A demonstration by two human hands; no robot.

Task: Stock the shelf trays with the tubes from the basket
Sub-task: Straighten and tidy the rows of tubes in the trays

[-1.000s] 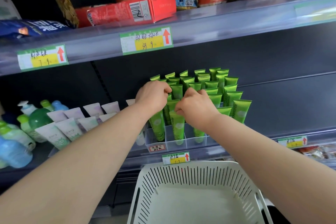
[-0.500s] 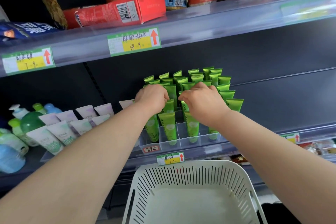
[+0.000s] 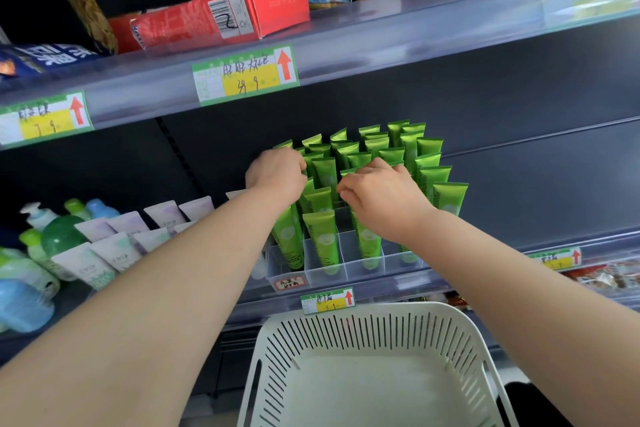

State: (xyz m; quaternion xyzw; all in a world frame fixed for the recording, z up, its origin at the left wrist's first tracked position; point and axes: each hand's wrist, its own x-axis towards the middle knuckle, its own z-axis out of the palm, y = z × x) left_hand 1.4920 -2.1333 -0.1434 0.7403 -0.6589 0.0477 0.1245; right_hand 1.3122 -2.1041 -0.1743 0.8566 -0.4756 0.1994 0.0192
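The white basket (image 3: 377, 340) at 6 o'clock shows only its bare floor, so the stocking looks all but finished. At 12 o'clock from it, the clear divided tray (image 3: 346, 274) on the shelf is packed with upright green tubes (image 3: 320, 239); probably only straightening is left. The left hand (image 3: 277, 177) sits at the block's 9 o'clock edge and the right hand (image 3: 384, 198) over its middle. Both curl their fingers among the tube tops, but I cannot tell whether either grips one.

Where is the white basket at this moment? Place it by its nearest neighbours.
In the head view the basket sits at bottom centre, just below the front edge of the shelf and below the clear tray of green tubes.
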